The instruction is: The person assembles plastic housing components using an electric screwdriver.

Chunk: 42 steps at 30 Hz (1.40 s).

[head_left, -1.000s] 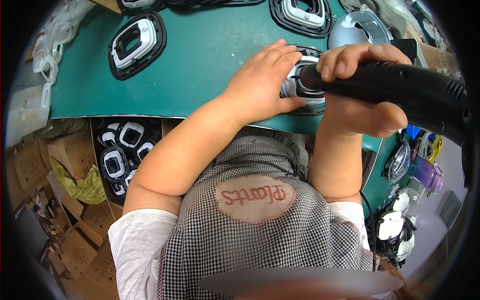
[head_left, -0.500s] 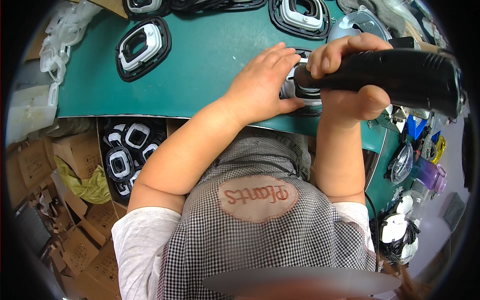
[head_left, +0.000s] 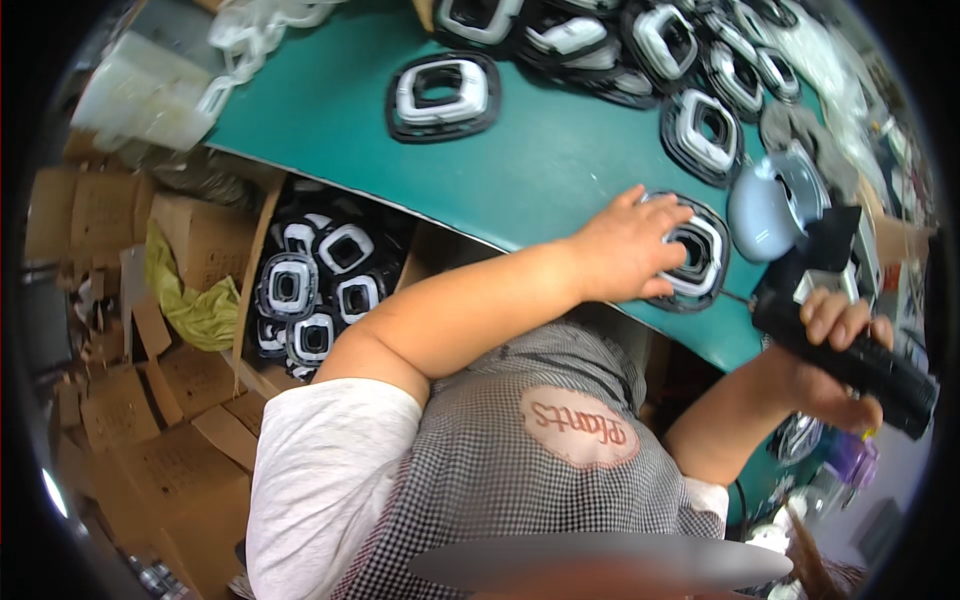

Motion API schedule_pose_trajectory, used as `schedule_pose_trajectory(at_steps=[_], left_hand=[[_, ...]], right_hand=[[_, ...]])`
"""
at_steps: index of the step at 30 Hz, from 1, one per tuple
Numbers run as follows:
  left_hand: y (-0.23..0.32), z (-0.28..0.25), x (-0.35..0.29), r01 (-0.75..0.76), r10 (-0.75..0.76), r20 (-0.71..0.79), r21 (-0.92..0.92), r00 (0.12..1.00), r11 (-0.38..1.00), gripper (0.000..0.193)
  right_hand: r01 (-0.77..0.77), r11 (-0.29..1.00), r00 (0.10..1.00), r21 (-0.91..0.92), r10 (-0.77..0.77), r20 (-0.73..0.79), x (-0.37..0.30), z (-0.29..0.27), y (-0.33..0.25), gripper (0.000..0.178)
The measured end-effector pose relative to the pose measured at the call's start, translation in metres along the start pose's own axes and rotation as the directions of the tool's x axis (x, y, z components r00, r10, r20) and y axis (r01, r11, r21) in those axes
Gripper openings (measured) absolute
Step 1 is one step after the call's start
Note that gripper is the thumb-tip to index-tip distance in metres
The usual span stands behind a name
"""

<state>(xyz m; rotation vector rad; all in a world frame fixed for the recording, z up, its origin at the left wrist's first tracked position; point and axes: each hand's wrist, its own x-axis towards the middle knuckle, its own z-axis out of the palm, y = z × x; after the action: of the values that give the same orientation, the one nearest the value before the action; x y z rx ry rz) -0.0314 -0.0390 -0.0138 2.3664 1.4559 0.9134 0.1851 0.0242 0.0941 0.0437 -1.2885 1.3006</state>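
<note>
On the green tabletop, close to its front edge, lies a rounded-square frame part (head_left: 712,250) with a white inner ring and a black outer rim. My left hand (head_left: 625,245) holds it from its left side, the fingers spread over the top and the thumb by the near edge. An electric screwdriver (head_left: 785,322) with a black body is gripped in my right hand (head_left: 812,382). Its thin bit points left, beside the part's lower right corner and clear of the central opening. Whether the bit touches anything is hard to tell.
More black-and-white frames (head_left: 442,92) lie on the table and pile up at the back. A pale blue clear plastic piece (head_left: 762,212) stands right of the held part. An open drawer or box of frames (head_left: 288,285) sits below the table edge, with cardboard boxes (head_left: 165,430) at left.
My right hand has swung the screwdriver off the part, down and to the right. My left hand stays on the part. The whole view has shifted and tilted.
</note>
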Motion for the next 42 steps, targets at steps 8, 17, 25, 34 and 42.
schedule_pose_trajectory(at_steps=[8, 17, 25, 34, 42], left_hand=[[-0.042, -0.119, -0.034, 0.186, -0.103, -0.345, 0.216, 0.933, 0.958, 0.034], [-0.153, -0.213, -0.152, 0.788, -0.572, -0.603, 0.164, 0.556, 0.593, 0.036], [-0.186, -0.220, -0.151, 0.697, -0.582, -0.430, 0.180, 0.691, 0.694, 0.041], [-0.100, -0.174, 0.008, 0.200, -0.050, -0.566, 0.206, 0.823, 0.958, 0.017], [-0.084, -0.096, 0.202, -0.174, 0.220, -0.359, 0.155, 0.907, 0.972, 0.021]], right_hand=[[0.011, 0.999, 0.985, -0.041, -0.018, -0.171, -0.011, -0.003, -0.004, 0.077], [-0.049, 0.999, 0.967, 0.007, 0.049, -0.250, -0.015, -0.011, 0.020, 0.071], [-0.165, 0.975, 0.903, -0.150, 0.088, -0.420, -0.018, -0.006, 0.045, 0.071], [-0.273, 0.950, 0.863, -0.153, 0.172, -0.474, -0.021, -0.012, 0.067, 0.076], [-0.237, 0.971, 0.869, -0.030, 0.198, -0.453, -0.025, -0.035, 0.070, 0.066]])
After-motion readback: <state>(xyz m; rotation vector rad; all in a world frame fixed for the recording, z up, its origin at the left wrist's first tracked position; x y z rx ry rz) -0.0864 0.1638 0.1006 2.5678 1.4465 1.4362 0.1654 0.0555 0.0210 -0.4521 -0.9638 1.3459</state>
